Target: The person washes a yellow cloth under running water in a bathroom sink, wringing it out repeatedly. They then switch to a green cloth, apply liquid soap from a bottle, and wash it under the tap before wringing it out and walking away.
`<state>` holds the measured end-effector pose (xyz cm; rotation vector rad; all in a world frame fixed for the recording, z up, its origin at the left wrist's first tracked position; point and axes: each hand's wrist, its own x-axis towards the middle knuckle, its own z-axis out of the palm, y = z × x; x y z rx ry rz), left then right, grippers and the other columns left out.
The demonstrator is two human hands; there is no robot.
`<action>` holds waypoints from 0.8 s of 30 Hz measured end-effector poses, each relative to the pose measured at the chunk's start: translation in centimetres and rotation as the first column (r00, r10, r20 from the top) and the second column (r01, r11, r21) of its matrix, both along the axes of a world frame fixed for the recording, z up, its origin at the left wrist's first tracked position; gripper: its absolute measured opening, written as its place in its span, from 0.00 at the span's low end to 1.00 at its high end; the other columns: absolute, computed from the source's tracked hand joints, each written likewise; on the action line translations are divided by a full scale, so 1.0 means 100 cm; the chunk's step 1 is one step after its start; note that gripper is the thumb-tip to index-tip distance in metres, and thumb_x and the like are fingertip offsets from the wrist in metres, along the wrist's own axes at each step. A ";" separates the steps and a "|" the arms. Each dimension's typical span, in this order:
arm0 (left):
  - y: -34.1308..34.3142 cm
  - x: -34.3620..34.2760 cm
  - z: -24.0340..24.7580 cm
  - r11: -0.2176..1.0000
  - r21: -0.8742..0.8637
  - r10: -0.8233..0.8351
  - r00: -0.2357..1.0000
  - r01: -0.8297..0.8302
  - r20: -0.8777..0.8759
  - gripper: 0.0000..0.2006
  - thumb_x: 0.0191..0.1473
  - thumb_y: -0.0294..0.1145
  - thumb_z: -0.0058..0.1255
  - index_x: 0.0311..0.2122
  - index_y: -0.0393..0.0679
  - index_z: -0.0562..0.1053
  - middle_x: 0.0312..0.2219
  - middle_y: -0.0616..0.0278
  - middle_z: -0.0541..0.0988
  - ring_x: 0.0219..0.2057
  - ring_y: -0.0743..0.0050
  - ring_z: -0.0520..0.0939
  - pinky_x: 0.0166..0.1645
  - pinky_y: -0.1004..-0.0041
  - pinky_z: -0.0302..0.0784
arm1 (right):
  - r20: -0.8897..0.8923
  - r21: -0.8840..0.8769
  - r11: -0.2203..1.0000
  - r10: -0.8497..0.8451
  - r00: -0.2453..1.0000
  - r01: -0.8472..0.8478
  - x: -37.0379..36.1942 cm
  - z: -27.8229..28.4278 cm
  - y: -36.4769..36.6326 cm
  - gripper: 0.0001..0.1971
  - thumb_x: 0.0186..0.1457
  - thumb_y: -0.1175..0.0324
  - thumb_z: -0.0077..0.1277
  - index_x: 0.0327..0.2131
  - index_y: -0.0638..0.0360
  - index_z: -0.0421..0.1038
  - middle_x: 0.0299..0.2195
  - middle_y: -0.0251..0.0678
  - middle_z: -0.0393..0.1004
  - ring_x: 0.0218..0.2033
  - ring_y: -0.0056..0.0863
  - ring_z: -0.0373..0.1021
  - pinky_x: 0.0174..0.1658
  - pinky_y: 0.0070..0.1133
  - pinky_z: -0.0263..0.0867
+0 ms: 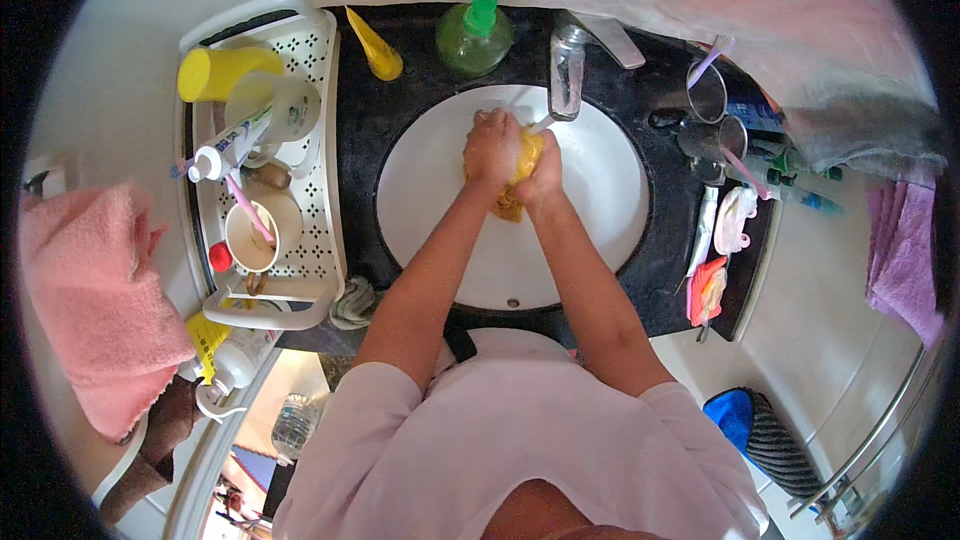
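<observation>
1. Black countertop (364, 170) runs across a narrow washroom with pale walls, and a white sink (430, 250) is set into it.
2. The yellow cloth (508, 206) is bunched up over the upper middle of the sink, between the person's two hands, with a loose end showing below them.
3. The left hand (486, 147) is curled over the cloth's left side, gripping it; part of the cloth is hidden under the fingers.
4. The right hand (541, 177) is closed around the cloth from the right, near the left hand.
5. Just above the hands, the metal faucet (566, 75) reaches over the sink, and a short stream of water (541, 125) shows beneath its spout.
6. Behind the sink stand a green bottle (472, 48) and, to its left, a yellow tube (378, 55).
7. On the left, a white basket (324, 155) holds a yellow cup (212, 76), a toothpaste tube (230, 144) and a pale cup (242, 258) with a pink toothbrush (248, 206) in it.
8. A gray cloth (353, 304) lies beside the basket's lower right corner.
9. A pink towel (100, 305) hangs at far left; a purple towel (902, 252) hangs at far right.
</observation>
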<state>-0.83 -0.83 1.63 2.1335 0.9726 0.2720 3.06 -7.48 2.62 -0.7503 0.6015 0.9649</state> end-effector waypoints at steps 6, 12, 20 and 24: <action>-0.047 -0.001 0.039 0.990 -0.037 -0.137 0.986 0.135 -0.091 0.14 0.51 0.42 0.44 0.32 0.41 0.72 0.30 0.53 0.78 0.28 0.47 0.79 0.34 0.54 0.74 | 0.320 0.267 0.940 0.122 0.940 -0.213 0.028 -0.100 -0.042 0.15 0.58 0.56 0.37 0.36 0.56 0.68 0.31 0.35 0.73 0.32 0.31 0.70 0.41 0.29 0.69; -0.003 0.004 -0.014 0.992 0.041 -0.119 0.992 0.121 -0.051 0.14 0.54 0.44 0.42 0.33 0.46 0.74 0.29 0.54 0.78 0.32 0.51 0.79 0.39 0.55 0.72 | 0.159 0.180 0.984 -0.019 0.987 -0.010 0.020 -0.019 -0.049 0.17 0.59 0.55 0.37 0.41 0.56 0.68 0.38 0.35 0.73 0.41 0.32 0.70 0.50 0.31 0.65; -0.034 0.039 -0.034 0.713 -0.610 -0.165 0.928 0.347 0.334 0.24 0.56 0.53 0.40 0.35 0.38 0.74 0.35 0.47 0.77 0.38 0.48 0.76 0.46 0.62 0.69 | -0.056 -0.074 0.993 -0.095 0.994 0.091 0.007 -0.008 -0.092 0.35 0.56 0.38 0.36 0.55 0.58 0.58 0.52 0.35 0.65 0.53 0.32 0.62 0.58 0.30 0.55; -0.035 0.003 0.023 0.889 -0.179 -0.344 0.872 0.422 0.348 0.19 0.49 0.42 0.54 0.42 0.38 0.70 0.37 0.50 0.75 0.45 0.49 0.72 0.51 0.61 0.65 | 0.360 0.121 0.992 -0.081 0.929 0.040 0.013 0.001 -0.079 0.29 0.59 0.44 0.37 0.54 0.55 0.59 0.53 0.36 0.64 0.53 0.33 0.62 0.57 0.34 0.57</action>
